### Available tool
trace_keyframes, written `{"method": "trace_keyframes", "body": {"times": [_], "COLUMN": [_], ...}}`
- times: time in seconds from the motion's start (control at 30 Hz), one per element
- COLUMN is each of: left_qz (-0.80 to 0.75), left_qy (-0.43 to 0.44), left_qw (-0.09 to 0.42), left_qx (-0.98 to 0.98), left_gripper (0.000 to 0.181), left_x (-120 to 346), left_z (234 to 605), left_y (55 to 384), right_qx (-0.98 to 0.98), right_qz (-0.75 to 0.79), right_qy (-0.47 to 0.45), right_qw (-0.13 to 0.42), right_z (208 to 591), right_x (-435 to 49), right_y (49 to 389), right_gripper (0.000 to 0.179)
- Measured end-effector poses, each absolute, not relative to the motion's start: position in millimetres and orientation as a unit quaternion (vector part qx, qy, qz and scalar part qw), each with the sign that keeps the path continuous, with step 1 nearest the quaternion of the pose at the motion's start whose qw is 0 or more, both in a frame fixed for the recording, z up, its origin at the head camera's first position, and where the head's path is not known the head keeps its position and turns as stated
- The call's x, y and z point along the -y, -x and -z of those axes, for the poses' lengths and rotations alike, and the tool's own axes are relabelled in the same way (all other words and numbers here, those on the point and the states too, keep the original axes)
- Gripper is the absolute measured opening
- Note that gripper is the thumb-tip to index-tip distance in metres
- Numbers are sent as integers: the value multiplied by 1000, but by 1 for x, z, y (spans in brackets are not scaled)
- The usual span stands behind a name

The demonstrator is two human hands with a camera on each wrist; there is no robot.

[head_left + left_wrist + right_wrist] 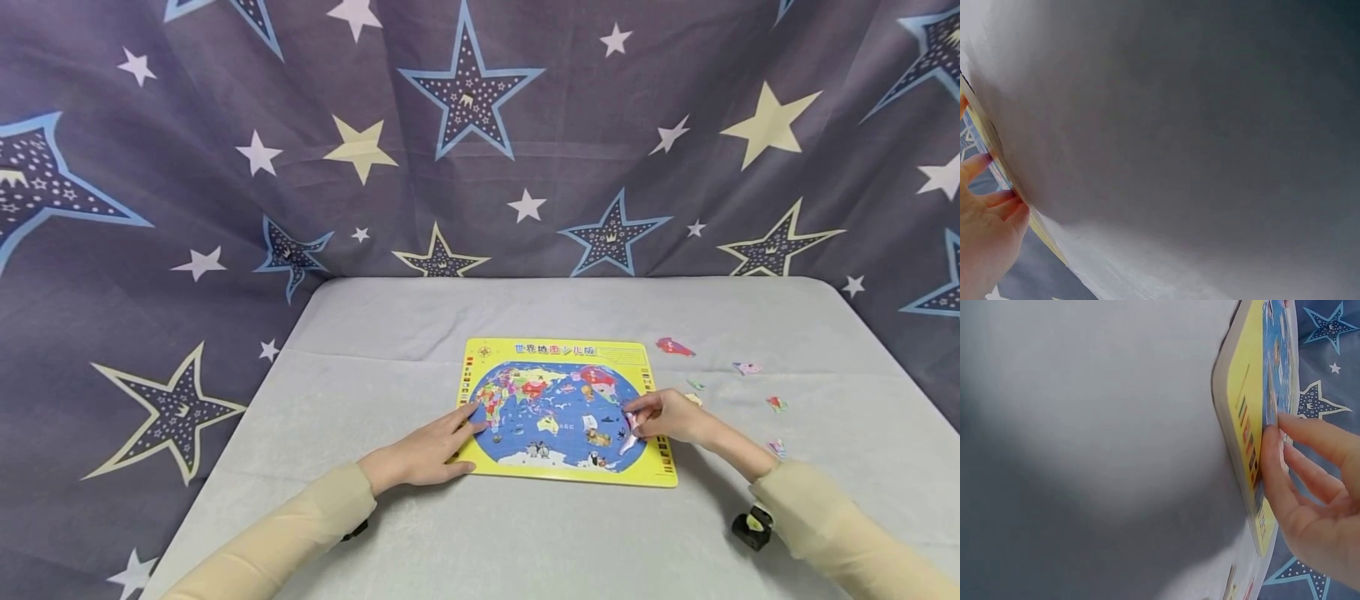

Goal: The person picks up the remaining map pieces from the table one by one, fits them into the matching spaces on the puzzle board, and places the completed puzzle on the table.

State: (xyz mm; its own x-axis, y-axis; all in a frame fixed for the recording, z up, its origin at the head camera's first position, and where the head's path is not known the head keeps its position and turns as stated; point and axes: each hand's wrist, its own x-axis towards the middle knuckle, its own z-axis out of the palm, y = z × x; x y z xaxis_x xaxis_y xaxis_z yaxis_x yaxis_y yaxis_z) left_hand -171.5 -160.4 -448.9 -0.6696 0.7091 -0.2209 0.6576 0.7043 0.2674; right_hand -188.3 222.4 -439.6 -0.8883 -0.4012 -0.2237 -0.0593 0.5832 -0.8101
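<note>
A yellow-bordered world map puzzle board (570, 493) lies flat on the table, its blue oval filled with coloured land and animal pictures. My right hand (670, 417) pinches a thin pale pink-and-white puzzle piece (628, 442) between thumb and fingers over the right side of the oval; in the right wrist view the piece (1281, 447) is mostly hidden by the fingers. My left hand (427, 450) rests on the board's left edge with fingers extended. The left wrist view shows these fingers (999, 199) touching the board's rim.
Loose puzzle pieces lie right of the board: a red one (675, 347), a pinkish one (746, 367), a small green one (696, 384), a red-green one (777, 404) and a multicoloured one (777, 448). A star-patterned curtain (480, 192) hangs behind the grey-covered table (375, 375).
</note>
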Motion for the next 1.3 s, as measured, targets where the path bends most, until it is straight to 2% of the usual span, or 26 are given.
{"method": "trace_keyframes", "body": {"times": [1.3], "left_qz": [-79], "left_qy": [-368], "left_qw": [158], "left_qx": [-913], "left_gripper": [61], "left_x": [160], "left_z": [449], "left_y": [171], "right_qx": [-876], "right_qz": [445], "right_qy": [118], "right_qw": [145], "right_z": [445], "right_x": [-217], "right_y": [179], "right_gripper": [27]}}
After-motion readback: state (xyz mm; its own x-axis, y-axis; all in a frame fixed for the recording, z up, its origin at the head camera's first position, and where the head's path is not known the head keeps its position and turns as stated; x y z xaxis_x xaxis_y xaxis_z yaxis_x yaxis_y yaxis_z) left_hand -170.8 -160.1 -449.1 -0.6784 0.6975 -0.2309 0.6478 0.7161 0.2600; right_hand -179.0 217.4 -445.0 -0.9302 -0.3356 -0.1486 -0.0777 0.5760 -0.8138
